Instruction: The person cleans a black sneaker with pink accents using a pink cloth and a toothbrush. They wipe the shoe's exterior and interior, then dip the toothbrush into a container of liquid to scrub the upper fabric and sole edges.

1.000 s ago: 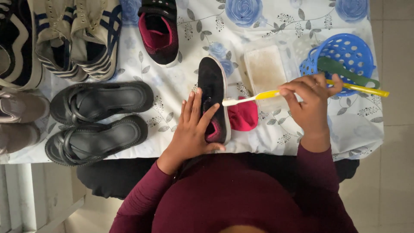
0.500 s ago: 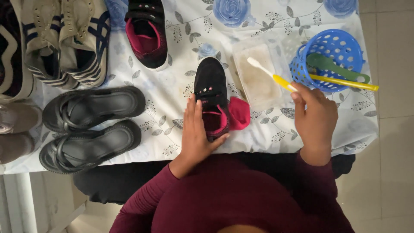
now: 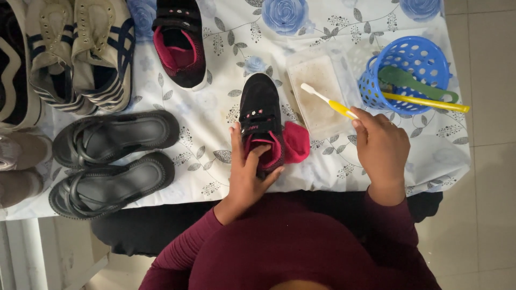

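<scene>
A small black shoe with a pink lining (image 3: 260, 118) lies on the flowered tablecloth (image 3: 215, 113), toe pointing away from me. My left hand (image 3: 248, 172) grips its heel, with fingers inside the opening. A pink cloth (image 3: 296, 142) sits against the shoe's right side. My right hand (image 3: 380, 145) holds a yellow toothbrush (image 3: 329, 102) whose white head reaches over a clear shallow tray (image 3: 320, 92) of cloudy liquid.
A matching black and pink shoe (image 3: 180, 40) lies at the back. Black sandals (image 3: 110, 161) and white striped sneakers (image 3: 80, 51) fill the left. A blue basket (image 3: 407, 72) at the right holds a green brush and a yellow handle. The table's near edge meets my lap.
My right hand swung the toothbrush away from the shoe and over to the tray. My left hand kept its hold on the shoe's heel.
</scene>
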